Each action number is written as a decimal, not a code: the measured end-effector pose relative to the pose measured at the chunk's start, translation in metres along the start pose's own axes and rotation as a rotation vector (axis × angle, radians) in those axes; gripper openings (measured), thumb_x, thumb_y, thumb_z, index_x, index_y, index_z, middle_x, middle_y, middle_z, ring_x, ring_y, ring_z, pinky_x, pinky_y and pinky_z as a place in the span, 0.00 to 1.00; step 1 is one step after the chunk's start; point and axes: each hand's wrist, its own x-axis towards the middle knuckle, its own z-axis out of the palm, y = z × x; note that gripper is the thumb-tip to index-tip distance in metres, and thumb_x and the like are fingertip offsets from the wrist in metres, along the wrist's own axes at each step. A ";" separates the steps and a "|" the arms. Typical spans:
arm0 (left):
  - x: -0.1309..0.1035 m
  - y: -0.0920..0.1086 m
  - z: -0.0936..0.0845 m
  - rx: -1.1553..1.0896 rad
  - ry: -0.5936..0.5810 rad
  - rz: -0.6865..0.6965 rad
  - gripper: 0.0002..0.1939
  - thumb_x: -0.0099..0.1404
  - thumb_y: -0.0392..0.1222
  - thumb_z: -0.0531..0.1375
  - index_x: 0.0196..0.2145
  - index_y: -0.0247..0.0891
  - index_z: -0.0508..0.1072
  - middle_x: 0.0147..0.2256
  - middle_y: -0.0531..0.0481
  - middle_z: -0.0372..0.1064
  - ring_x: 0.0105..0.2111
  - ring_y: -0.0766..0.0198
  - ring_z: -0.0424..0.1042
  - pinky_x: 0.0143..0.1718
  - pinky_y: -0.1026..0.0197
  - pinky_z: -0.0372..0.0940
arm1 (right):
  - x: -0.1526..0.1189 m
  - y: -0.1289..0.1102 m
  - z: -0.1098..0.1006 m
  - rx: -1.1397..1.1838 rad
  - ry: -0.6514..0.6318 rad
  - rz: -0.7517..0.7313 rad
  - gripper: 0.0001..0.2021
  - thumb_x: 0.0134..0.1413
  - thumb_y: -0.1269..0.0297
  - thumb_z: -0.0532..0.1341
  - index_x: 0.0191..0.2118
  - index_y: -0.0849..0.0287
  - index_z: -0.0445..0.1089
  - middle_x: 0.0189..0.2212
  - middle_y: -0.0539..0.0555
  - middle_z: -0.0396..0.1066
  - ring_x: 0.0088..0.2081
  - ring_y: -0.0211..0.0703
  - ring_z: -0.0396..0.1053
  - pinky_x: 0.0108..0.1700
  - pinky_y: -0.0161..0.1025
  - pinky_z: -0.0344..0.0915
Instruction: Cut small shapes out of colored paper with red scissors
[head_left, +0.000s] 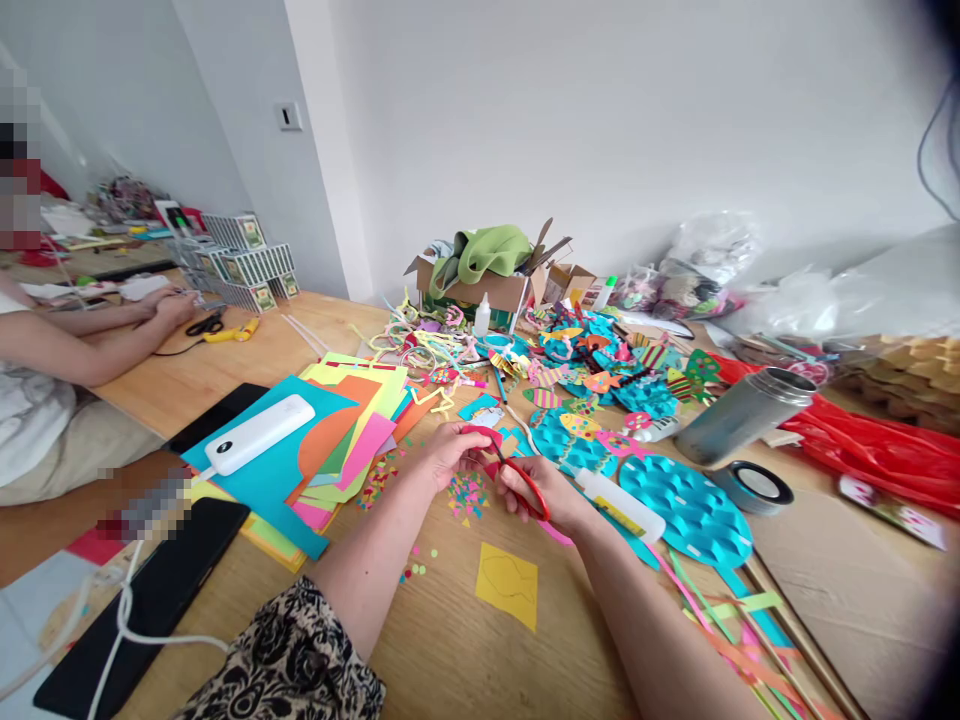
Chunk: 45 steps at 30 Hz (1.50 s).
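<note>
My left hand (451, 450) is closed on a small piece of pink paper (484, 434) above the wooden table. In my right hand (541, 486) are red-handled scissors (525, 488), their blades meeting the pink paper. Beneath both hands lies a scatter of tiny coloured paper bits (469, 495). Nearer to me is a yellow paper square (508, 585) with a fish outline drawn on it. To the left, coloured paper sheets (360, 445) are stacked. A white glue bottle (621, 507) lies just right of my right hand.
A white power bank (260, 434) rests on the blue sheet. Paper fish and blue scalloped discs (686, 510) cover the right side, near a steel flask (742, 415) and a tape roll (752, 487). A co-worker's hands (169, 305) are at the far left; a filled cardboard box (472, 290) stands behind.
</note>
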 end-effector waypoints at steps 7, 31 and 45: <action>-0.001 0.010 -0.003 0.009 -0.009 0.017 0.11 0.44 0.36 0.70 0.28 0.32 0.77 0.22 0.50 0.73 0.20 0.70 0.68 0.25 0.66 0.63 | -0.013 -0.033 -0.001 -0.159 -0.011 -0.013 0.29 0.43 0.35 0.63 0.21 0.61 0.66 0.16 0.50 0.67 0.17 0.34 0.63 0.19 0.30 0.56; -0.094 0.007 0.043 -0.302 -0.048 -0.121 0.07 0.50 0.28 0.63 0.28 0.34 0.72 0.27 0.49 0.73 0.24 0.68 0.72 0.30 0.63 0.68 | -0.065 -0.156 -0.063 0.317 0.674 -0.618 0.32 0.55 0.30 0.44 0.26 0.57 0.62 0.20 0.47 0.62 0.19 0.30 0.63 0.14 0.29 0.49; -0.145 -0.085 0.113 -0.311 -0.612 -0.686 0.15 0.48 0.27 0.60 0.35 0.32 0.77 0.31 0.44 0.75 0.34 0.56 0.76 0.42 0.47 0.69 | -0.115 -0.198 -0.068 0.579 0.736 -0.808 0.36 0.48 0.26 0.41 0.24 0.58 0.61 0.17 0.47 0.59 0.18 0.28 0.59 0.15 0.30 0.45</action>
